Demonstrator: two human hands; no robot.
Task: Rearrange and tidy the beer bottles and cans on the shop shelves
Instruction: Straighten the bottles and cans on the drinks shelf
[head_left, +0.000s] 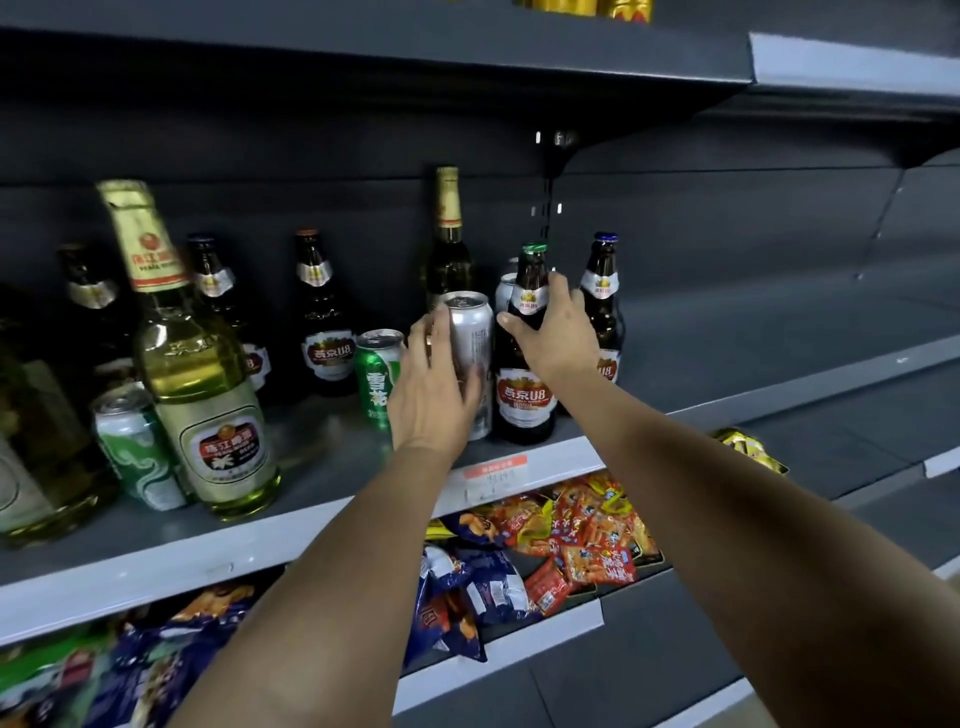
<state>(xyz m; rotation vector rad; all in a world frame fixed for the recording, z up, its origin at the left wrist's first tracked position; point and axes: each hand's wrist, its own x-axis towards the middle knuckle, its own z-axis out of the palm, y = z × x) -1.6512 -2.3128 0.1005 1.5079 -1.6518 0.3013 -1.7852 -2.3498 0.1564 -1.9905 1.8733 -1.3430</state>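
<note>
The left hand (434, 384) is wrapped around a tall silver aluminium can (470, 358) near the front of the grey metal shelf (322, 483), and the right hand (553, 332) grips the shoulder of a dark brown glass bottle with a green cap and a red label (524, 364) just beside that can. Both stand upright, almost touching.

To do this step well, I think each hand should lift a little before it slides — the can and the bottle are so close that one could knock the other — and the labels should finish facing the front.

I count four cans: the silver one, a green can (378, 376) left of it, a green-and-white can (136, 449) far left, and one half hidden behind the held bottle. Of bottles I count about eight; at the blurred left edge I cannot tell surely.
</note>
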